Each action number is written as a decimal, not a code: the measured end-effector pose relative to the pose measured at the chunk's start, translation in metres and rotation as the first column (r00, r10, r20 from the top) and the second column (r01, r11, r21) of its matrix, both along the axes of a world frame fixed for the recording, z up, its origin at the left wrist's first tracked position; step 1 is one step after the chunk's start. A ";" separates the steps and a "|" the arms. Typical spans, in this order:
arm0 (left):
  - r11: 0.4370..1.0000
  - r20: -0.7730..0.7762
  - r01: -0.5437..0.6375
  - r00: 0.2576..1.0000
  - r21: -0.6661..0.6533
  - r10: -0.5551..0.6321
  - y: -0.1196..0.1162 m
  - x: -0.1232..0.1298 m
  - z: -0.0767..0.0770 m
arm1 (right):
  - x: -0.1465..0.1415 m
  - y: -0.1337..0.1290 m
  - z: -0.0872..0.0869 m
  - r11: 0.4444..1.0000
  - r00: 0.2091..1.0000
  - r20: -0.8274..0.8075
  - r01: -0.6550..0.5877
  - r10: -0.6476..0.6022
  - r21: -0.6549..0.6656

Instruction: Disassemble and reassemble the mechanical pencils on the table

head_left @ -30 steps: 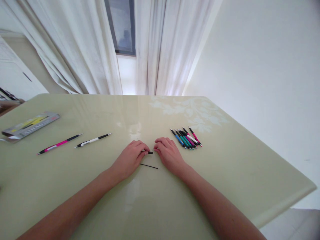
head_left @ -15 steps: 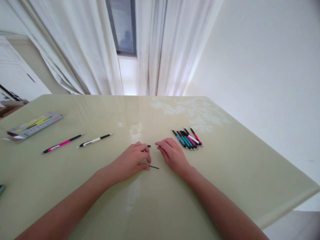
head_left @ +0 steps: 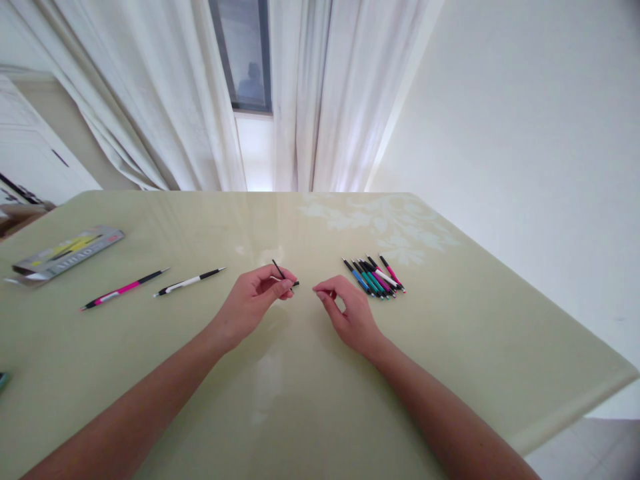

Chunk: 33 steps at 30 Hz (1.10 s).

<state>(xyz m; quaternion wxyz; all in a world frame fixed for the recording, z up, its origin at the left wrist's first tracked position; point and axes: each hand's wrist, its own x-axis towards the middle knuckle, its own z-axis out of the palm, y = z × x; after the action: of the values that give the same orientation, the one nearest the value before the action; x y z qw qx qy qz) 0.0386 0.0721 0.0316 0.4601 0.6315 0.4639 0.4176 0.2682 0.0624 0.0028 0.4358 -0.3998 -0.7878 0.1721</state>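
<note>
My left hand is closed in a pinch, held a little above the table. Between its thumb and fingers a thin black stick points up and away. The short black end of another piece pokes out past the fingertips; the rest of it is hidden in the hand. Facing it, my right hand has thumb and forefinger pressed together. Anything in that pinch is too small to make out. A gap separates the two hands. Just right of my right hand lies a bunch of mechanical pencils in several colours.
On the left, a pink and black mechanical pencil and a white and black one lie apart. Behind them is a grey and yellow box. The pale green table ends at a slanting right edge. A dark object shows at the far left.
My left hand has lifted the thin black stick off the table and turned palm-up somewhat, moving slightly back left. My right hand stays nearly in place, its pinch more visible.
</note>
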 end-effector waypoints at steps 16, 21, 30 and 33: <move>0.990 0.179 0.126 0.977 -0.062 -0.113 -0.008 0.007 -0.001 | -0.009 -0.011 0.001 0.999 0.999 -0.026 -0.031 0.031 0.008; 0.990 0.178 0.131 0.977 -0.056 -0.120 -0.008 0.007 0.000 | -0.009 -0.011 0.001 1.000 0.999 -0.028 -0.024 0.024 0.008; 0.987 0.193 0.150 0.971 -0.053 -0.138 -0.008 0.008 -0.001 | -0.009 -0.010 0.001 1.000 0.999 -0.041 -0.028 0.028 0.008; 0.988 0.165 0.144 0.977 -0.053 -0.133 -0.008 0.009 -0.004 | -0.009 -0.011 0.001 0.999 0.998 -0.052 -0.040 0.041 0.020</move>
<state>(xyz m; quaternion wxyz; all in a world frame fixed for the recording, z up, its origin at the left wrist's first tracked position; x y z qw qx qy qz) 0.0473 0.0639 0.0277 0.5440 0.6115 0.3933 0.4188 0.2592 0.0519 0.0034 0.4564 -0.3752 -0.7856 0.1837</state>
